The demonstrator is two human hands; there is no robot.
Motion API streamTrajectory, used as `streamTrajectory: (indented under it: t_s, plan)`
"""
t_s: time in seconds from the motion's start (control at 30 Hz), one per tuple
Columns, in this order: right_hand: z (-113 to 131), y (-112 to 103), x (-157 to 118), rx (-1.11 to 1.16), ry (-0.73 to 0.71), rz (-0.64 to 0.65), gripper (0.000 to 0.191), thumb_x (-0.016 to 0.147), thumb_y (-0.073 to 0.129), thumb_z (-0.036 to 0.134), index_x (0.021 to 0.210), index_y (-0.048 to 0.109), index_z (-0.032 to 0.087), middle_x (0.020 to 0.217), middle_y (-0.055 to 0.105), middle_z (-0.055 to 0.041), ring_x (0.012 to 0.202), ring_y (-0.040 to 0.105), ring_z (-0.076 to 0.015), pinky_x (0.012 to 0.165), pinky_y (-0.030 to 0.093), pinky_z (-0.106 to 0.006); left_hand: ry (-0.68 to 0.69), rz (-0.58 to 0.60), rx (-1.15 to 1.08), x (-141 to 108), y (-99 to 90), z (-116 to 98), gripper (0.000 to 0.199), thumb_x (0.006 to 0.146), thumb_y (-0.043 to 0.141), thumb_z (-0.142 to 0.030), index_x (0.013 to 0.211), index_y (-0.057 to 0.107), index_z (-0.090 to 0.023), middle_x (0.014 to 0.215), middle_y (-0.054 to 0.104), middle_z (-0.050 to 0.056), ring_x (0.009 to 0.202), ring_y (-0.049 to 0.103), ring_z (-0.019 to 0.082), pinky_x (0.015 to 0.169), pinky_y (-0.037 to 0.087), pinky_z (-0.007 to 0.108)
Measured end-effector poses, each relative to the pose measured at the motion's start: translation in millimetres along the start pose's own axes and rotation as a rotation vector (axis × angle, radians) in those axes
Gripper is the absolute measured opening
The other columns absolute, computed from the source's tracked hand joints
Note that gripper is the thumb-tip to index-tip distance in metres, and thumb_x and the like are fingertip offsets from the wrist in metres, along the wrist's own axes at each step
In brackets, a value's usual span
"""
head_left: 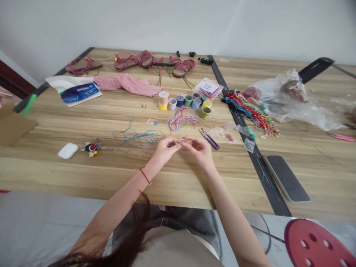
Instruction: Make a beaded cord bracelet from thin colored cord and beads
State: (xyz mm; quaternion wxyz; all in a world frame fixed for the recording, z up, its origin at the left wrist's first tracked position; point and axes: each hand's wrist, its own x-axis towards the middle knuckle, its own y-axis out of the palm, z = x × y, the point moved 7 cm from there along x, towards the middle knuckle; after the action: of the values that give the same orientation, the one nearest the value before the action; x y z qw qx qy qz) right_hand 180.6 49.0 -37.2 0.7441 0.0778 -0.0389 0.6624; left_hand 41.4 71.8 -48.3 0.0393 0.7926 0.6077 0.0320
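Note:
Over the front middle of the table, my left hand (166,147) and my right hand (199,148) meet fingertip to fingertip, both pinched closed. Thin thread seems to run between them; its exact shape is too small to make out. Just beyond the fingers lies a bundle of red, white and purple cords (180,118). Loose blue thread (139,136) spreads out to the left of my left hand. Purple-handled thread snips (210,139) rest right beside my right hand. A small bag with blue beads (155,123) lies a little farther off.
Several thread spools (188,100) stand behind the cords. A phone (286,178), a pile of colourful braided cords (250,111) and a plastic bag (294,96) lie to the right. On the left are a white case (68,151) and a pink cloth (128,84). Sandals (126,62) line the back.

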Motion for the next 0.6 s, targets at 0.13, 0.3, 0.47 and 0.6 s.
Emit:
streamTrajectory:
  t_s: [0.13,0.3,0.47,0.6]
  plan:
    - [-3.2,3.9,1.6,0.054,0.051,0.051,0.026,0.062,0.083,0.040,0.074,0.071,0.020,0.078,0.072,-0.0035,0.065,0.061,-0.0133,0.060,0.051,-0.027,0.080,-0.019,0.114,-1.3,-2.7,-4.7,0.013,0.072,0.072,-0.028,0.074,0.070,-0.015,0.084,0.068,0.006,0.078,0.059,0.015,0.073,0.044,0.028]
    - [1.5,3.5,2.5,0.082,0.023,0.044,0.024,0.066,0.081,0.043,0.074,0.072,0.022,0.074,0.071,-0.0016,0.061,0.061,-0.0113,0.057,0.050,-0.025,0.095,-0.054,0.105,-3.0,-3.5,-7.8,0.016,0.072,0.073,-0.031,0.076,0.072,-0.016,0.082,0.068,0.005,0.076,0.059,0.014,0.071,0.044,0.027]
    - [1.7,-0.5,2.3,0.080,-0.005,0.008,0.023,0.067,0.081,0.041,0.074,0.071,0.022,0.072,0.070,-0.0003,0.060,0.061,-0.0110,0.061,0.052,-0.026,0.019,-0.083,0.033,-2.4,-5.0,-3.9,0.020,0.069,0.075,-0.034,0.075,0.071,-0.015,0.077,0.068,0.004,0.069,0.057,0.012,0.066,0.042,0.026]
    - [0.3,-2.4,2.0,0.066,-0.021,-0.014,0.023,0.064,0.083,0.040,0.074,0.071,0.022,0.076,0.072,-0.0015,0.068,0.064,-0.0135,0.067,0.054,-0.028,-0.015,-0.115,-0.019,-1.7,-8.0,-1.3,0.022,0.068,0.076,-0.035,0.076,0.071,-0.015,0.076,0.069,0.003,0.070,0.059,0.013,0.067,0.043,0.026]
